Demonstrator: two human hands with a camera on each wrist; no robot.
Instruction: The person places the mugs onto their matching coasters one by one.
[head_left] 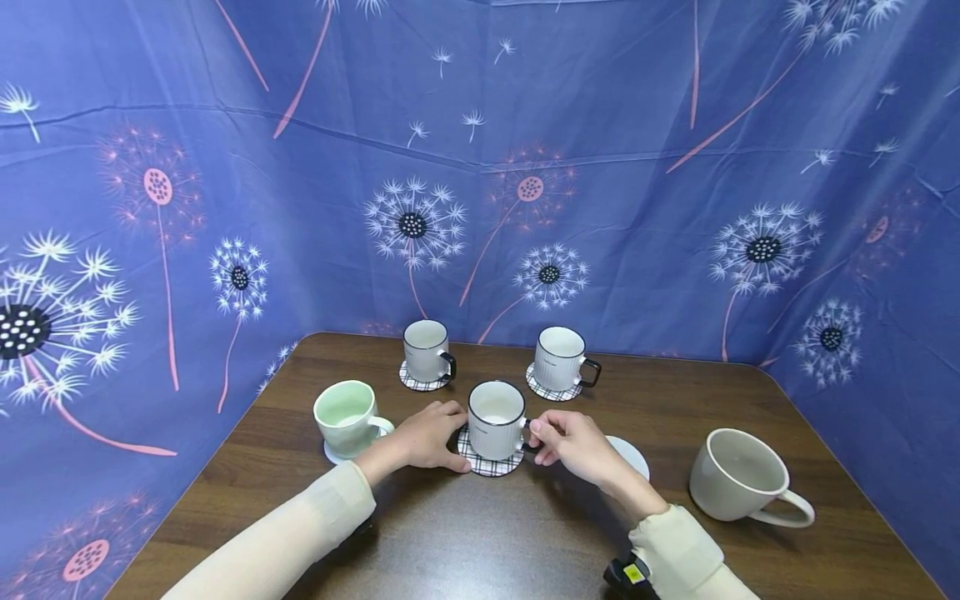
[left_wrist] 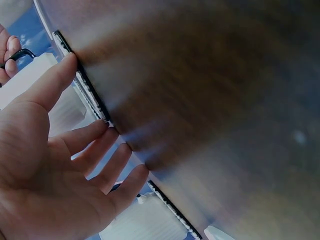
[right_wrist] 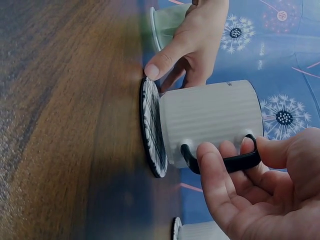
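Note:
A white ribbed mug [head_left: 496, 421] with a dark rim and black handle is at the middle of the table, over a round plaid coaster [head_left: 489, 467]. Whether its base touches the coaster I cannot tell. My right hand [head_left: 573, 446] pinches the mug's handle [right_wrist: 242, 162] between thumb and fingers. On the mug's other side is my left hand [head_left: 423, 437], thumb and forefinger spread at the coaster's edge, fingers fairly straight. In the left wrist view, the left hand's other fingertips [left_wrist: 141, 170] reach down to the tabletop.
Two similar mugs, a left one [head_left: 426, 350] and a right one [head_left: 559, 358], stand on plaid coasters behind. A green mug [head_left: 345, 421] is at left, a large beige mug [head_left: 738, 475] at right. A white disc [head_left: 632, 457] lies partly behind my right hand. Dandelion-patterned cloth [head_left: 480, 167] hangs beyond.

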